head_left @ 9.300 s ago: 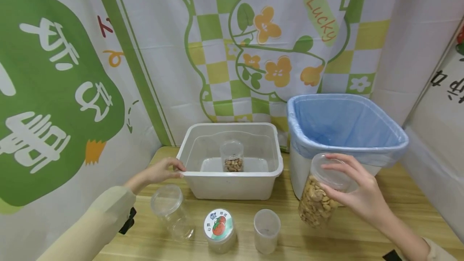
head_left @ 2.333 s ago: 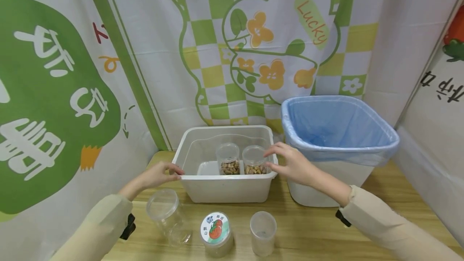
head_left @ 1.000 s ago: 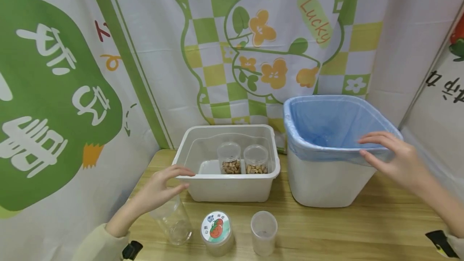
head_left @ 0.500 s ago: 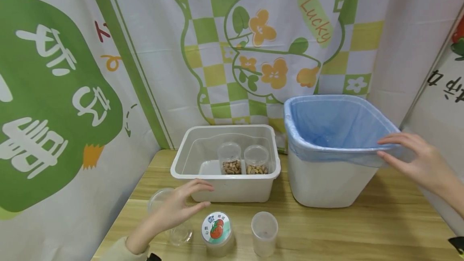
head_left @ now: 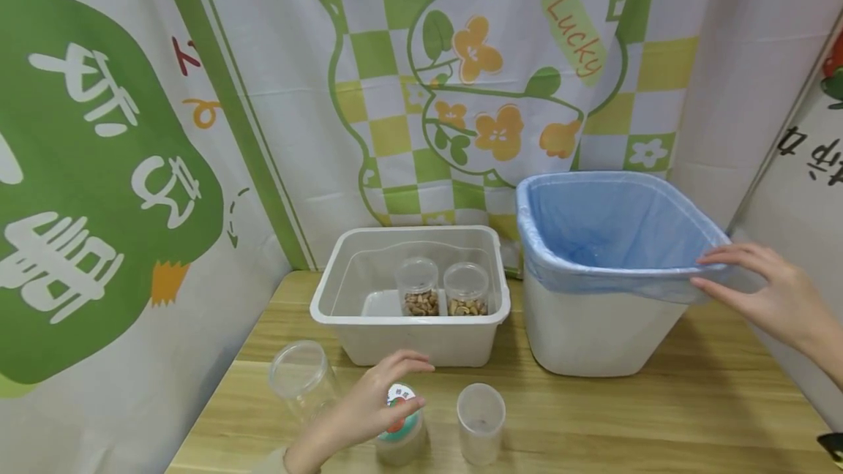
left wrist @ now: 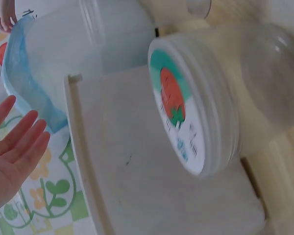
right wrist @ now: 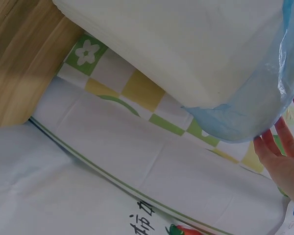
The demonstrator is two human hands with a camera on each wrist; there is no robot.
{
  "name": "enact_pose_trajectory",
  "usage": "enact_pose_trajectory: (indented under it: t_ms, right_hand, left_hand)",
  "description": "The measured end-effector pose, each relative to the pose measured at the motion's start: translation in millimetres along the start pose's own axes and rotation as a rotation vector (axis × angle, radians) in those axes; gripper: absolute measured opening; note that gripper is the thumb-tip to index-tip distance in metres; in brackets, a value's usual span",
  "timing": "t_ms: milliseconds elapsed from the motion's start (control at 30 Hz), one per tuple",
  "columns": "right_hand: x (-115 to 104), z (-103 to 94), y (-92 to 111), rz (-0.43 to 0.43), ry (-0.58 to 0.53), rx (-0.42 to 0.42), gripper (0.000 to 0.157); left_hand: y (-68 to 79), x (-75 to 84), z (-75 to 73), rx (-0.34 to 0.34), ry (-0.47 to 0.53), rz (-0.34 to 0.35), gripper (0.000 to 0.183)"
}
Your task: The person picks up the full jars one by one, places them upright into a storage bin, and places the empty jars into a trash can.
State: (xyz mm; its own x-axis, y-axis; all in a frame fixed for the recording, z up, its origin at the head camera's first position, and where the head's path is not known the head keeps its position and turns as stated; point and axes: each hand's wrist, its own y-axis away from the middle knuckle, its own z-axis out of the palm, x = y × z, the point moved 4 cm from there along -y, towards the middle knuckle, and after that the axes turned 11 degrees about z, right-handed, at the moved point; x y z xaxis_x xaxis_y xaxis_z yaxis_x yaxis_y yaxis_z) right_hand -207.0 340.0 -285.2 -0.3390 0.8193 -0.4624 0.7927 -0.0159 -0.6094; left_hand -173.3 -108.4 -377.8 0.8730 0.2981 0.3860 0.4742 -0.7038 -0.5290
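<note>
My left hand (head_left: 369, 404) hovers over a short clear jar (head_left: 399, 450) whose lid carries a tomato label (left wrist: 175, 105). Its fingers are spread apart, and in the head view they overlap the lid. In the left wrist view the hand shows an open palm with nothing held. My right hand (head_left: 767, 291) rests its fingertips at the right corner of a white bin (head_left: 593, 335) lined with a blue bag (head_left: 632, 225). The fingers are nearly straight, with the thumb near the liner's outer side; the right wrist view shows fingertips (right wrist: 281, 125) right at the liner's edge.
A white tub (head_left: 415, 342) stands left of the bin, holding two clear jars partly filled with nuts (head_left: 421, 303). A larger clear jar (head_left: 299, 371) stands front left, partly behind my left hand. A frosted cup (head_left: 481, 423) is at front centre. Printed curtains hang behind.
The second nut jar, earlier in my right hand, now stands in the tub. My left hand has left the tub's rim for the tomato-label jar; my right hand has moved to the bin's corner.
</note>
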Motion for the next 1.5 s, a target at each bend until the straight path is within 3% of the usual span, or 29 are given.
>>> enact_pose_trajectory:
  t_ms: [333,467,633,867,1333,1500]
  right_hand:
    - [4.0,1.1,3.6,-0.049,0.013,0.05,0.026]
    - [3.8,2.1,3.6,-0.076,0.02,0.071,0.028]
    - [5.6,3.3,4.1,-0.038,0.033,0.08,0.024]
    - [6.2,5.1,4.9,0.008,-0.002,0.083,0.019]
    - [3.6,7.2,6.1,-0.022,-0.078,0.121,0.023]
    - [4.0,7.9,5.7,-0.009,-0.1,0.126,0.022]
  left_hand:
    - [-1.3,1.1,36.6,0.042,-0.023,-0.03,0.037]
    - [-2.3,2.4,48.1,0.044,0.036,-0.122,0.036]
    - [-2.4,2.8,62.5,0.039,0.075,-0.221,0.037]
    - [-1.3,4.6,79.9,0.069,0.116,-0.252,0.038]
    - [-1.2,3.3,101.0,0.133,0.097,-0.254,0.053]
    - [-0.1,-0.7,109.0,0.149,0.117,-0.291,0.059]
